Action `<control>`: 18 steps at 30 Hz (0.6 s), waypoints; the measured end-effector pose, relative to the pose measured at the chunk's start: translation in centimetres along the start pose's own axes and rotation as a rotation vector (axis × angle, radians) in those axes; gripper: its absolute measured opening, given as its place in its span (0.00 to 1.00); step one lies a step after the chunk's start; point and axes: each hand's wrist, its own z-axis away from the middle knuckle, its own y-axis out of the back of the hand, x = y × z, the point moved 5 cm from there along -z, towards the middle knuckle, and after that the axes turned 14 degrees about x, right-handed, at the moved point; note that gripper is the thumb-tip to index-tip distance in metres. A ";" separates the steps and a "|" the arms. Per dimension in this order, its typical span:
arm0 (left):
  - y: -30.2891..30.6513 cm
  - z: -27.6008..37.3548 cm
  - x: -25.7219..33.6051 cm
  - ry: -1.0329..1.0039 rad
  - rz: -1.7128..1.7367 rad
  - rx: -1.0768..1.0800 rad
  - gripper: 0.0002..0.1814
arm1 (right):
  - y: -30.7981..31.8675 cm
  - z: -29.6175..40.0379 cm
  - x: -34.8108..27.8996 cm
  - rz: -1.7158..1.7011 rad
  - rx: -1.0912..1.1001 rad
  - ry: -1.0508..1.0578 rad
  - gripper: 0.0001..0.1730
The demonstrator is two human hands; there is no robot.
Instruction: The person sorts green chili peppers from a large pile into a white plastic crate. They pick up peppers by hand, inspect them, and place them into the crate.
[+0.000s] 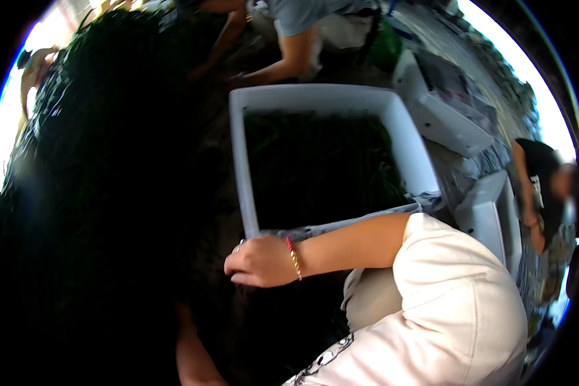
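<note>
My right hand (265, 263), with a ring and a red and gold bracelet, is just beyond the near left corner of a white foam box (417, 144). Its fingers are curled downward, and whether they grip anything is hidden. Dark green leafy stalks (323, 159) lie inside the box, and a plastic liner (422, 200) shows along its near rim. From the bottom edge my left forearm (193, 350) reaches up into deep shadow, where the hand cannot be made out. Beside it on the left rises a big heap of green leafy plants (77, 144).
Across the box a person in a grey shirt (296, 19) bends with both arms low by the heap. Two more white foam boxes (436, 123) (482, 217) stand on the right. Another person (540, 193) is at the far right, and one more (36, 72) at the far left.
</note>
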 end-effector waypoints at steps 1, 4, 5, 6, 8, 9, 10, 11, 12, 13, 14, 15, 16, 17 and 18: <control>1.3 -1.3 -0.7 0.139 0.257 -0.014 0.19 | 0.2 -0.2 -0.4 0.029 -0.010 -0.041 0.09; 9.1 -2.5 3.3 0.637 1.114 -0.056 0.18 | 0.2 -1.0 -0.2 -0.158 0.051 -0.049 0.09; 11.8 -2.2 5.4 0.682 1.304 -0.059 0.17 | 0.7 -1.6 0.0 -0.204 0.070 -0.131 0.09; 14.3 -1.7 7.1 0.669 1.478 -0.066 0.17 | 0.5 -2.6 0.0 -0.243 0.122 -0.191 0.08; 18.6 0.4 10.1 0.459 1.825 -0.109 0.16 | -1.4 -3.7 -0.1 -0.339 0.095 -0.388 0.09; 19.6 1.7 10.8 0.436 1.914 -0.161 0.16 | -2.3 -4.1 -0.1 -0.384 0.100 -0.474 0.10; 20.2 2.9 12.0 0.408 2.002 -0.231 0.16 | -2.8 -4.1 -0.5 -0.486 0.118 -0.582 0.13; 20.9 4.0 13.3 0.373 2.084 -0.307 0.16 | -4.0 -4.4 -0.1 -0.456 0.167 -0.403 0.17; 21.2 5.4 14.3 0.402 2.131 -0.346 0.16 | -4.0 -4.7 -1.6 -0.331 0.247 -0.163 0.20; 21.7 7.0 15.4 0.429 2.177 -0.385 0.17 | -3.6 -4.6 -4.2 -0.204 0.325 0.079 0.22; 22.4 8.5 16.7 0.427 2.182 -0.394 0.17 | -3.8 -4.2 -5.9 -0.217 0.189 0.106 0.24; 22.3 9.9 17.4 0.373 2.253 -0.496 0.17 | -3.8 -3.8 -8.2 -0.233 0.048 0.138 0.26; 21.8 10.9 18.3 0.517 2.244 -0.420 0.14 | -3.9 -2.8 -8.7 -0.301 -0.014 0.007 0.26; 21.4 11.8 19.1 0.661 2.227 -0.345 0.13 | -3.8 -2.0 -8.8 -0.302 0.011 -0.036 0.26; 21.6 12.4 19.6 0.580 2.211 -0.372 0.12 | -3.9 -1.3 -9.0 -0.308 0.036 -0.074 0.26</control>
